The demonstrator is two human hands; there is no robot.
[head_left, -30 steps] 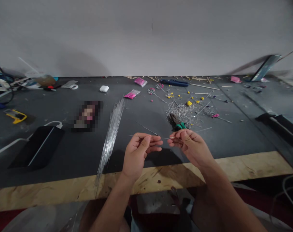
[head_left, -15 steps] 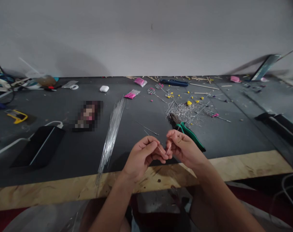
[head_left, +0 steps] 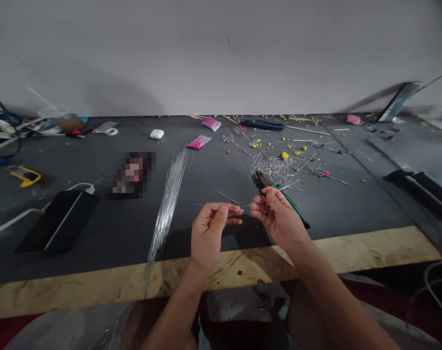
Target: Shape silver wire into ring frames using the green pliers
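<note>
Both hands pinching one thin wire above the counter's near edge.

Head view: left hand (head_left: pixel 208 232) and right hand (head_left: pixel 279 218) closed on wire (head_left: pixel 242 208), held level over dark counter (head_left: pixel 97 233); pliers (head_left: pixel 290 206) just behind right hand, wire bundle (head_left: pixel 167 204) left.

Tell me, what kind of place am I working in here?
Likely a home craft bench for wire and bead work: a bundle of straight wires, green-handled pliers, wire offcuts and pink bead packets on a dark mat.
</note>
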